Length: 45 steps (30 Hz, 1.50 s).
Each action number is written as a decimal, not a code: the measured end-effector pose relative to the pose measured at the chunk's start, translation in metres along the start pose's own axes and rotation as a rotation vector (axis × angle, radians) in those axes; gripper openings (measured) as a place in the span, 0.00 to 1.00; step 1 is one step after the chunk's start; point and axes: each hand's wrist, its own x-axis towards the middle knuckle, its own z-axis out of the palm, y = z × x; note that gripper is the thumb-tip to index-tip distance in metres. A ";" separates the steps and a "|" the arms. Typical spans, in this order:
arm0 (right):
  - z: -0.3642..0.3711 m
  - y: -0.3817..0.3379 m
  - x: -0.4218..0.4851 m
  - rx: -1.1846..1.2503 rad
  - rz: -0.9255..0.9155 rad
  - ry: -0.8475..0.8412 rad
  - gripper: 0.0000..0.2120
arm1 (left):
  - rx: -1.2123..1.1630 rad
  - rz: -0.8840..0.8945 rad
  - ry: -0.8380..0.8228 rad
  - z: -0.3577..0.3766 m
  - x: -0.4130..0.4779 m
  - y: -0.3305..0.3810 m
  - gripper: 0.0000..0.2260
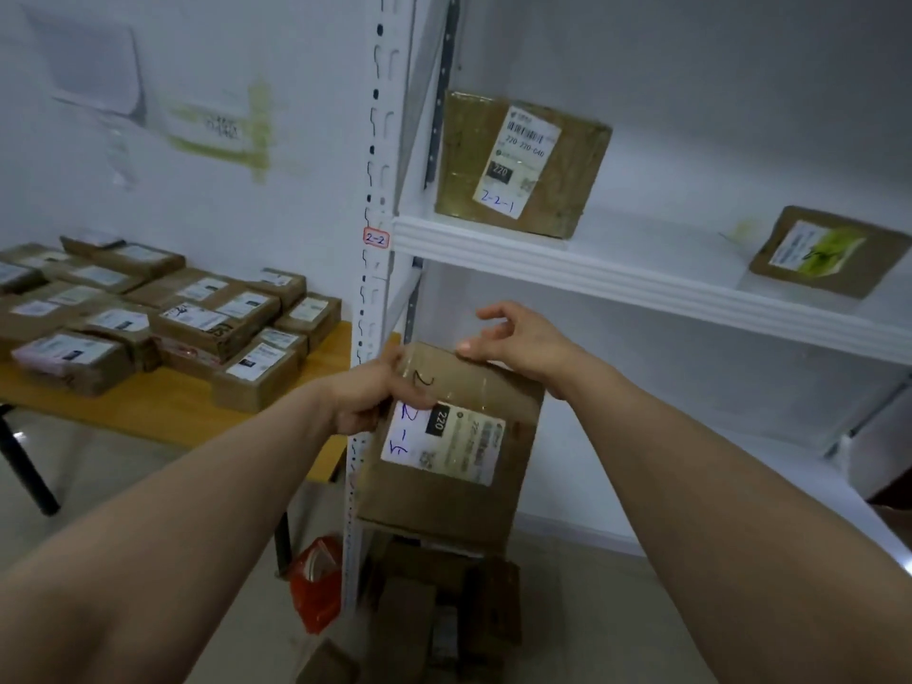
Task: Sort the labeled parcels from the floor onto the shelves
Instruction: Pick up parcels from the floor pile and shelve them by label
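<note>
Head: parcel (446, 486) in left hand (369, 398)

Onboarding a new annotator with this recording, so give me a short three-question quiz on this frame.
1. True or false: the left hand grips the held parcel by its left edge.
2. The red-bordered tag on the shelf upright reads: A) 2-2 B) 3-1 C) 1-4.
3. Fill in: the standing parcel on the upper shelf is hand-marked ___.
Key: 1 true; 2 A; 3 2-2-1.
</note>
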 end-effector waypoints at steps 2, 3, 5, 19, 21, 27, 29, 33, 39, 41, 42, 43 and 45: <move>-0.011 0.007 -0.003 0.060 0.022 0.107 0.34 | -0.224 0.094 0.039 -0.010 -0.001 -0.004 0.39; -0.014 0.013 -0.005 0.073 0.054 0.118 0.36 | -0.313 0.133 0.043 -0.013 -0.001 -0.006 0.37; -0.015 0.028 -0.008 0.097 0.155 0.080 0.42 | -0.456 0.154 0.030 -0.012 -0.002 -0.007 0.34; -0.077 -0.011 -0.035 -0.046 0.169 -0.186 0.30 | 0.150 0.048 -0.266 0.021 -0.007 0.038 0.44; -0.085 -0.023 -0.036 -0.120 0.150 -0.179 0.33 | 0.121 0.077 -0.315 0.027 -0.005 0.046 0.43; -0.121 -0.049 -0.044 -0.209 -0.008 0.156 0.43 | -0.066 0.213 -0.314 0.036 0.007 0.075 0.44; -0.131 -0.044 -0.050 0.006 -0.094 0.322 0.45 | -0.126 0.233 -0.327 0.045 0.009 0.088 0.41; -0.147 -0.022 -0.058 0.360 -0.104 0.400 0.42 | -0.212 0.311 -0.324 0.069 0.018 0.112 0.46; -0.178 0.009 -0.050 0.465 -0.074 0.386 0.37 | -0.206 0.569 -0.239 0.120 0.047 0.149 0.44; -0.198 0.018 -0.050 0.484 -0.097 0.396 0.33 | -0.232 0.625 -0.184 0.138 0.064 0.158 0.39; -0.210 0.024 -0.051 0.492 -0.105 0.401 0.30 | -0.244 0.629 -0.168 0.149 0.073 0.161 0.38; -0.222 0.032 -0.052 0.509 -0.111 0.406 0.29 | -0.237 0.634 -0.164 0.161 0.082 0.162 0.37; -0.247 0.050 -0.054 0.546 -0.121 0.424 0.28 | -0.185 0.645 -0.177 0.187 0.102 0.163 0.34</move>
